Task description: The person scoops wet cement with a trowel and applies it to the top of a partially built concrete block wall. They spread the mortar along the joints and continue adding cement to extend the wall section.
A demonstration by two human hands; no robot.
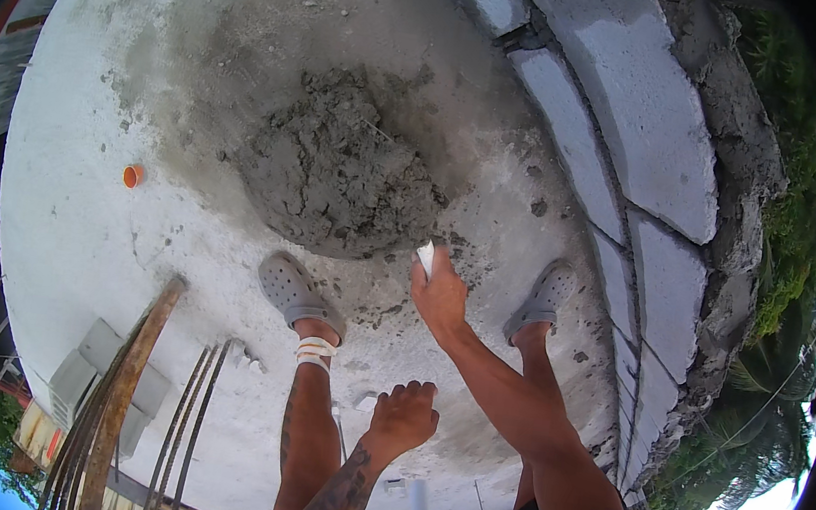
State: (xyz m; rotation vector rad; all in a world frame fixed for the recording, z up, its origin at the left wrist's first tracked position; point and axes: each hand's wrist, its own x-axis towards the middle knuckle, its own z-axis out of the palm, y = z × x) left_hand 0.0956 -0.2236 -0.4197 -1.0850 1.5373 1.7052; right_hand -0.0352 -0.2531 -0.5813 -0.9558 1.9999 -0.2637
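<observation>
My right hand (441, 294) is closed around a small white pointed piece (425, 256), whose kind I cannot make out. It hovers by the near right edge of a heap of wet grey mortar (337, 171) on the concrete floor (178, 239). Lower down, my left hand (405, 418) is curled into a fist between my legs. Nothing sticks out of that fist, and its palm is turned from view. My feet stand apart in grey clogs, the left clog (294, 287) and the right clog (545, 291) on the near side of the heap.
A low wall of pale blocks (663, 133) with dark joints curves along the right, greenery (781, 247) beyond it. An orange cup (133, 176) lies on the left. Rusty upright bars (125, 394) and a grey plastic chair (97, 376) stand at lower left.
</observation>
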